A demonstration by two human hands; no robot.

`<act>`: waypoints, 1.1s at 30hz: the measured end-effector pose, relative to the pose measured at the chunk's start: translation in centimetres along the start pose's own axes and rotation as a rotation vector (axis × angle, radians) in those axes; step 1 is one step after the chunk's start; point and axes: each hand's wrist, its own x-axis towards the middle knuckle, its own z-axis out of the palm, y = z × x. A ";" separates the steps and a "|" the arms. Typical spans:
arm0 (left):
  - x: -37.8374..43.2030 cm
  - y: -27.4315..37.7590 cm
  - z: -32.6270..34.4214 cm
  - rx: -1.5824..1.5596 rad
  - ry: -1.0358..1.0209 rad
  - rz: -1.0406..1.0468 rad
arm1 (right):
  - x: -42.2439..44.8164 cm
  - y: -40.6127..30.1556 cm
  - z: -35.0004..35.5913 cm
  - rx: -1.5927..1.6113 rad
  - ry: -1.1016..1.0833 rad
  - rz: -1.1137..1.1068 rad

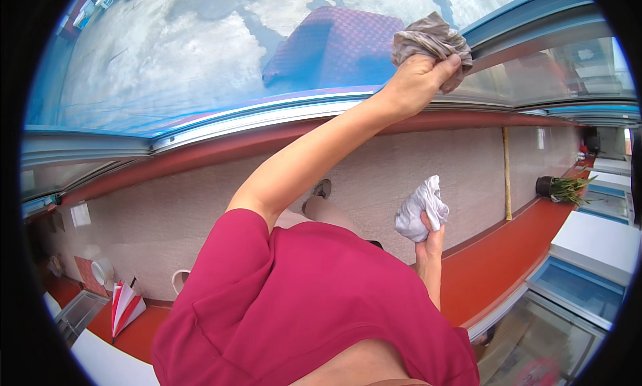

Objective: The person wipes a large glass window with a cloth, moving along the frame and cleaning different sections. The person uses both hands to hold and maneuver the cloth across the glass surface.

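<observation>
My left arm reaches up and across to the right, and my left hand (419, 82) grips a crumpled grey-brown cloth (429, 40). In the picture this cloth overlaps the edge of a metal window frame (526, 32); whether it presses on the frame or glass I cannot tell. Lower down, to the right of my body, my right hand (432, 238) holds a bunched white cloth (419, 213) above the tiled floor. A white metal window track (261, 116) runs along the red sill (235, 140) beneath my left forearm.
Outside lies a wet, patchy concrete ground (165, 50) with a patterned covering (341, 45). A yellow pole (506, 175) spans the corridor floor at right, near a potted plant (562, 188). At left are a red-and-white umbrella (125, 308) and a white bucket (102, 271).
</observation>
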 end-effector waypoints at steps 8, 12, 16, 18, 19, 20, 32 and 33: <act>-4.8 -6.8 -3.9 0.281 0.356 0.007 | 0.8 1.2 -2.0 -0.025 0.054 0.000; -4.1 -5.4 -1.6 0.536 0.396 0.352 | 0.7 1.2 -1.9 -0.020 0.064 -0.007; -3.9 -6.9 -2.4 0.529 0.326 0.188 | 1.1 1.5 -2.6 -0.018 0.072 0.015; -4.4 -7.4 -3.0 0.573 0.323 0.156 | 1.1 1.7 -2.7 -0.012 0.100 0.040; -4.8 -7.4 -3.3 0.594 0.328 0.139 | 1.3 1.8 -3.1 -0.014 0.121 0.059; -5.6 -9.4 -4.4 0.940 0.405 0.335 | 1.3 1.7 -3.4 -0.017 0.142 0.078; -11.8 -23.5 -11.4 0.892 0.584 -0.166 | 0.8 0.6 -3.1 -0.097 0.071 0.083; -11.8 -23.6 -11.6 0.831 0.593 -0.235 | 0.4 0.5 -2.8 -0.096 0.085 0.085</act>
